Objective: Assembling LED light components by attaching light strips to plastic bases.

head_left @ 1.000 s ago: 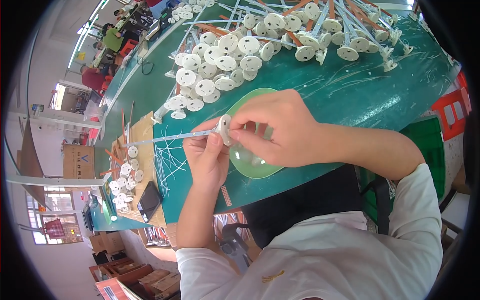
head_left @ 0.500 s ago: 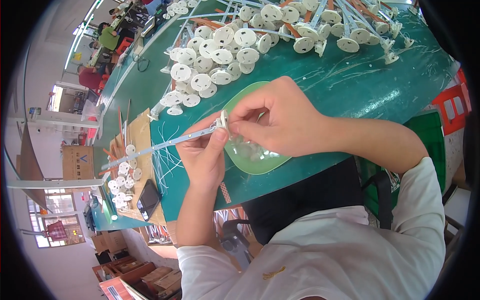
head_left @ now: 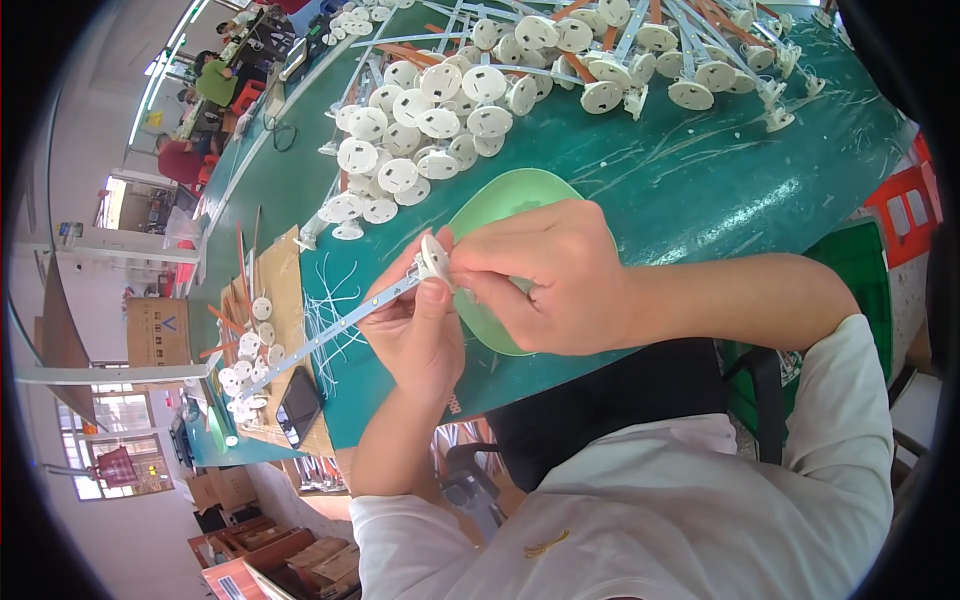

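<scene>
Between the thumb and fingers of my left hand (head_left: 412, 335) is an LED strip (head_left: 345, 322), a narrow pale bar with a round white end cap (head_left: 436, 258). The bar slants down to the left from my grip. My right hand (head_left: 545, 270) pinches at the face of the cap with thumb and forefinger pressed together; whatever small thing lies between them is hidden. Under my right hand sits a light green bowl (head_left: 520, 185), its contents mostly covered by that hand.
Heaped white-capped strips (head_left: 430, 120) cover the far side of the green table (head_left: 680, 190). On the left, cardboard (head_left: 290, 270) carries more capped strips, beside loose white wires (head_left: 330, 330) and a phone (head_left: 298, 405). A red stool (head_left: 905, 215) stands at right; people sit far back left.
Both hands have come slightly lower with the LED strip, and its cap has turned more toward me. More of the bowl's far rim shows now.
</scene>
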A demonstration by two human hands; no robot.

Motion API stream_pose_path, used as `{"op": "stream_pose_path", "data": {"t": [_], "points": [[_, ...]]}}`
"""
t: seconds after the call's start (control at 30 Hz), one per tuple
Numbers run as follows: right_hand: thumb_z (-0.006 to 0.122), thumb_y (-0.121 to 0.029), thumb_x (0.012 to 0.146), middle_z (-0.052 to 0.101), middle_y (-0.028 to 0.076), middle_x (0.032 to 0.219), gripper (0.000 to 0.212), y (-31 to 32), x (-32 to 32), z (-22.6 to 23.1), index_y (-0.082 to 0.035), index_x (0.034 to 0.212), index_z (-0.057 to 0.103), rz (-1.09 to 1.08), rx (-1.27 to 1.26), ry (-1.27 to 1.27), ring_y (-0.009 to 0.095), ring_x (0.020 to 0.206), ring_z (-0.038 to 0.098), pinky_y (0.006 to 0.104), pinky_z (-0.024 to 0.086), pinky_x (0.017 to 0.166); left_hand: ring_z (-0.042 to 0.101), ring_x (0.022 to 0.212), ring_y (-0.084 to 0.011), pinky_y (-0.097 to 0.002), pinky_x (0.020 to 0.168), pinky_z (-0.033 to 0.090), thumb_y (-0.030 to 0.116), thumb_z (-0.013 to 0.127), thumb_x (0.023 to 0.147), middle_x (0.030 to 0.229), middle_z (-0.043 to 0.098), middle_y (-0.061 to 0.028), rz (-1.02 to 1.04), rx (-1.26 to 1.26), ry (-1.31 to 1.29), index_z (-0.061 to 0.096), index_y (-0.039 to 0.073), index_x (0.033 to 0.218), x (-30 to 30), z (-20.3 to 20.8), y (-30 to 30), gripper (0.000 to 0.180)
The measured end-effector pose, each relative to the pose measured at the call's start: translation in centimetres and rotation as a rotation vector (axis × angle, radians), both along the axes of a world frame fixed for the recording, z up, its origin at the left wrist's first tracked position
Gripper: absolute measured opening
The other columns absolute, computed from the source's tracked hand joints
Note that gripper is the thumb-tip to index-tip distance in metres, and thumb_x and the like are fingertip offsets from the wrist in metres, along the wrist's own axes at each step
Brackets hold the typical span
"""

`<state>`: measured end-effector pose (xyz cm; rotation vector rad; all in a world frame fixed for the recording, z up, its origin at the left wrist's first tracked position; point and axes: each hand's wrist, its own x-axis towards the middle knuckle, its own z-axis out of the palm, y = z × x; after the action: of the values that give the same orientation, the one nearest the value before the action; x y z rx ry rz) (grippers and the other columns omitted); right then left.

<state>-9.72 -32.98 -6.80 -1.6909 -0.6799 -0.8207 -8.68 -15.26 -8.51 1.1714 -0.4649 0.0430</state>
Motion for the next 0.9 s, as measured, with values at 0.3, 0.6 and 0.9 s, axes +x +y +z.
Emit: {"op": "stream_pose_path", "data": {"t": [0.3,0.6,0.9], "points": [[0.072,-0.005,0.078,0.071,0.011,0.078,0.008,0.0,1.0,0.2,-0.001,0.085,0.071,0.104,0.079,0.198,0.020,0.063,0.069,0.0288,0.054,0.056,0.064,0.111,-0.0291,-0.0401,0.093,0.054,0.010,0.065,0.093,0.119,0.064,-0.0217,-0.037,-0.056,0.075,0.058,-0.007,0.125,0.7,0.6,0.2,0.037],[0.070,-0.006,0.080,0.071,0.013,0.077,0.010,-1.6,1.0,1.7,0.002,0.085,0.072,0.249,-0.029,0.426,0.020,0.069,0.071,0.0293,0.058,0.062,0.064,0.109,-0.0300,-0.0402,0.092,0.055,0.011,0.067,0.091,0.118,0.065,-0.0204,-0.044,-0.062,0.089,0.058,-0.007,0.125,0.8,0.4,0.7,0.039],[0.069,-0.003,0.079,0.070,0.012,0.073,0.006,-2.2,1.4,1.6,0.003,0.082,0.070,0.189,-0.102,0.278,0.019,0.062,0.070,0.0276,0.057,0.059,0.065,0.109,-0.0311,-0.0399,0.094,0.055,0.012,0.067,0.091,0.119,0.064,-0.0226,-0.058,-0.021,0.048,0.058,-0.006,0.125,0.8,0.6,0.6,0.040]]}}
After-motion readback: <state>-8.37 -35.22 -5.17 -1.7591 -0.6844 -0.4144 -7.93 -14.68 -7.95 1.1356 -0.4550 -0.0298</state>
